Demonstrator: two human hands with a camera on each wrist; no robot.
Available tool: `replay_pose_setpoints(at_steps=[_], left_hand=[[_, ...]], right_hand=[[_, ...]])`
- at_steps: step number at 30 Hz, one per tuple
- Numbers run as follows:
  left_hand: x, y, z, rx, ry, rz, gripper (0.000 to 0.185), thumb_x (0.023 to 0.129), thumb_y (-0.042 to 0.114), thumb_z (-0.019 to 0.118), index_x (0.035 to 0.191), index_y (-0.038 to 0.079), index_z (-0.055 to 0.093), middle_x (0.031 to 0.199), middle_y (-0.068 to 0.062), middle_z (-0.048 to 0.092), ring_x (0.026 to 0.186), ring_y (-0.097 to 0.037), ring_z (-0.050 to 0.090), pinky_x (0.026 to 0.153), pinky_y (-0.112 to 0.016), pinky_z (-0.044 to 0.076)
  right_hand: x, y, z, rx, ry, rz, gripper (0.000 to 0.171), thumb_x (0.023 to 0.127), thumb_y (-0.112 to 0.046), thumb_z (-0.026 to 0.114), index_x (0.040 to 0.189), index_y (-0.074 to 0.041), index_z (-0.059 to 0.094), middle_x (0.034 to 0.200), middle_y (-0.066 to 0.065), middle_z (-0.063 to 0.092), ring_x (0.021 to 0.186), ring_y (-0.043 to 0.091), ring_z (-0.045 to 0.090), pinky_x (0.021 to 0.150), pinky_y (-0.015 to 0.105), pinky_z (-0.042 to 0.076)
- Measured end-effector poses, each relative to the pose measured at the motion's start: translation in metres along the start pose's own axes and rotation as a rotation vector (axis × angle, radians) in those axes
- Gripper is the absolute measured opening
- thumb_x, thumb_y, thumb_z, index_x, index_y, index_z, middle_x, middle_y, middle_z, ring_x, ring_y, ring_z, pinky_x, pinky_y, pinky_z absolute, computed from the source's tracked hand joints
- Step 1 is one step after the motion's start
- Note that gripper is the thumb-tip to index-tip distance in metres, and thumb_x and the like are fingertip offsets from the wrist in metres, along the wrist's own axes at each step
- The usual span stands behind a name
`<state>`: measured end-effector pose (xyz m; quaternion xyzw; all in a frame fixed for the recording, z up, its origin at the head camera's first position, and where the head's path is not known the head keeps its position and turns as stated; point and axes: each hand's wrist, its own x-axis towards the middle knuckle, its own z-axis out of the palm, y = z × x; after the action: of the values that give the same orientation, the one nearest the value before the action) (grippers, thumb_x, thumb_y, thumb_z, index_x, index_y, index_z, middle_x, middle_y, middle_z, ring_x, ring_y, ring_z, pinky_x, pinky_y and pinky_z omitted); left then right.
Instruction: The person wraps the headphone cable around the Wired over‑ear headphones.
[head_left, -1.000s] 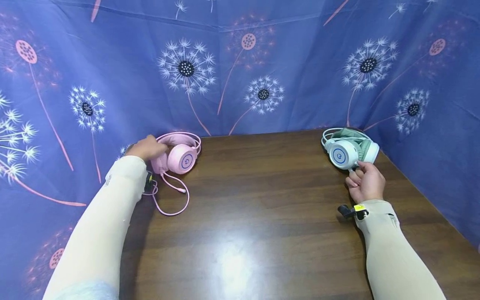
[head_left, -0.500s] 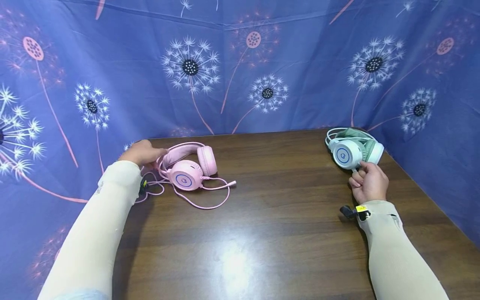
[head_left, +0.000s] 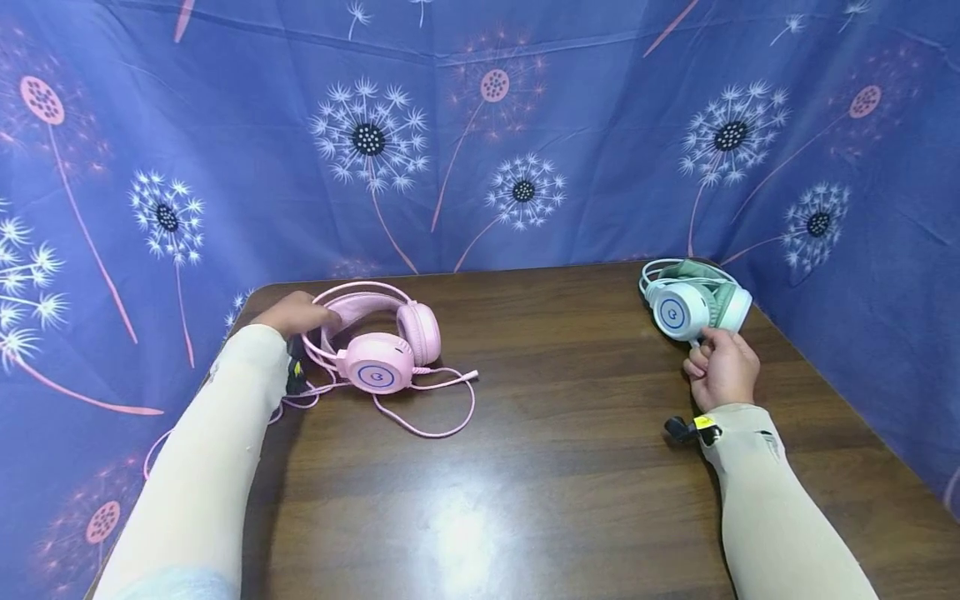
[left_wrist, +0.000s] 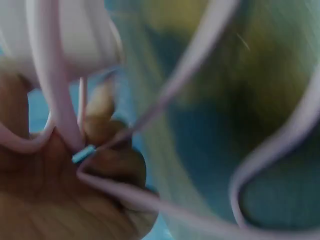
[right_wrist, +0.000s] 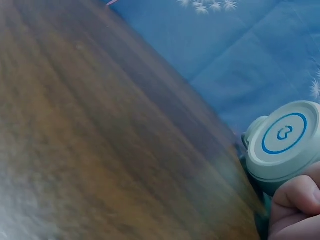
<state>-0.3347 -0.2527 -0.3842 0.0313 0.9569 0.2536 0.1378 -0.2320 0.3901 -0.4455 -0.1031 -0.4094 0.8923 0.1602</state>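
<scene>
Pink over-ear headphones [head_left: 378, 362] lie at the back left of the table, one earcup face up with a blue ring on it. My left hand [head_left: 296, 315] grips them at the headband's left side. In the left wrist view, pink cable [left_wrist: 192, 50] runs through the curled fingers of the left hand [left_wrist: 75, 185]. At the back right lie white and mint-green headphones [head_left: 678, 310]. My right hand [head_left: 722, 367] pinches them at the lower edge of the near earcup, its other fingers curled. What exactly sits between thumb and finger is hidden.
Under both headphones is a brown wooden table [head_left: 525, 433]. A blue dandelion-print cloth [head_left: 600, 108] hangs along its back and sides. Pink cable [head_left: 442, 435] loops in front of the pink earcup, and more trails off beneath my left forearm.
The pink headphones have turned and shifted right and nearer to me, in my left hand's hold. Their cable loop moved right too. My right hand stays at the green headphones.
</scene>
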Motion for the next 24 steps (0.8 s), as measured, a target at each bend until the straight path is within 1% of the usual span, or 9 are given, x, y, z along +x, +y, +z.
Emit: replay_pose_setpoints(at_steps=[2,5,8,10,13,16,20,22,24], left_hand=[[-0.006,0.007,-0.002,-0.120,0.045,0.026,0.042,0.092,0.029,0.068,0.115,-0.006,0.065,0.115,-0.023,0.065,0.102,-0.033,0.060,0.092,-0.046,0.053],[-0.019,0.025,-0.005,-0.232,0.122,0.086,0.029,0.096,0.022,0.065,0.107,-0.005,0.062,0.100,-0.014,0.068,0.090,-0.024,0.062,0.080,-0.035,0.052],[-0.034,0.048,-0.009,-0.332,0.165,0.182,0.015,0.099,0.016,0.061,0.099,0.003,0.053,0.090,-0.005,0.069,0.081,-0.017,0.068,0.070,-0.029,0.055],[-0.046,0.066,-0.012,-0.402,0.204,0.249,0.011,0.097,0.009,0.060,0.101,0.005,0.051,0.085,-0.002,0.068,0.074,-0.014,0.067,0.065,-0.029,0.055],[-0.066,0.092,-0.016,-0.452,0.304,0.341,0.020,0.092,0.004,0.065,0.111,0.005,0.060,0.079,0.003,0.061,0.066,-0.011,0.057,0.060,-0.027,0.049],[-0.085,0.116,-0.022,-0.505,0.412,0.439,0.027,0.088,-0.001,0.066,0.113,0.006,0.070,0.077,0.005,0.059,0.062,-0.012,0.047,0.056,-0.026,0.040],[-0.114,0.143,-0.025,-0.824,0.503,0.555,0.023,0.086,-0.012,0.059,0.101,0.000,0.071,0.076,0.002,0.063,0.055,-0.013,0.041,0.048,-0.025,0.033],[-0.131,0.152,-0.023,-0.986,0.574,0.606,0.024,0.086,-0.015,0.055,0.096,-0.001,0.071,0.072,0.000,0.062,0.051,-0.014,0.038,0.045,-0.024,0.031],[-0.148,0.159,-0.018,-1.108,0.664,0.651,0.024,0.084,-0.018,0.054,0.092,-0.002,0.071,0.069,-0.001,0.059,0.050,-0.014,0.035,0.045,-0.023,0.029]], right_hand=[[-0.001,0.003,0.006,-0.072,0.026,-0.030,0.035,0.103,0.003,0.050,0.071,-0.008,0.040,0.052,-0.003,0.035,0.038,0.009,0.026,0.053,0.029,0.006],[-0.006,0.011,0.021,-0.254,0.040,-0.093,0.033,0.100,0.002,0.057,0.069,-0.006,0.045,0.052,-0.004,0.038,0.037,0.007,0.030,0.041,0.025,0.013],[-0.018,0.024,0.045,-0.529,-0.049,-0.160,0.033,0.097,-0.002,0.065,0.068,-0.006,0.050,0.053,-0.006,0.041,0.040,0.006,0.034,0.037,0.023,0.027],[-0.030,0.037,0.062,-0.745,-0.192,-0.225,0.032,0.096,-0.006,0.069,0.069,-0.007,0.052,0.056,-0.007,0.044,0.046,0.007,0.040,0.042,0.023,0.034],[-0.052,0.058,0.092,-1.010,-0.495,-0.322,0.024,0.096,-0.013,0.072,0.077,-0.009,0.057,0.069,-0.003,0.054,0.063,0.013,0.052,0.058,0.026,0.044],[-0.072,0.080,0.123,-1.160,-0.775,-0.386,0.014,0.093,-0.018,0.075,0.103,-0.013,0.067,0.100,0.004,0.067,0.094,0.019,0.063,0.082,0.034,0.053],[-0.081,0.091,0.165,-1.230,-1.009,-0.395,0.061,0.089,-0.023,0.079,0.144,-0.016,0.054,0.144,0.004,0.057,0.135,0.025,0.055,0.112,0.049,0.046],[-0.082,0.085,0.183,-1.204,-1.078,-0.355,0.060,0.090,-0.021,0.077,0.145,-0.014,0.054,0.143,0.002,0.059,0.136,0.023,0.056,0.114,0.048,0.044],[-0.086,0.072,0.195,-1.164,-1.125,-0.284,0.046,0.092,-0.017,0.075,0.136,-0.013,0.062,0.126,0.003,0.069,0.116,0.023,0.068,0.100,0.045,0.055]])
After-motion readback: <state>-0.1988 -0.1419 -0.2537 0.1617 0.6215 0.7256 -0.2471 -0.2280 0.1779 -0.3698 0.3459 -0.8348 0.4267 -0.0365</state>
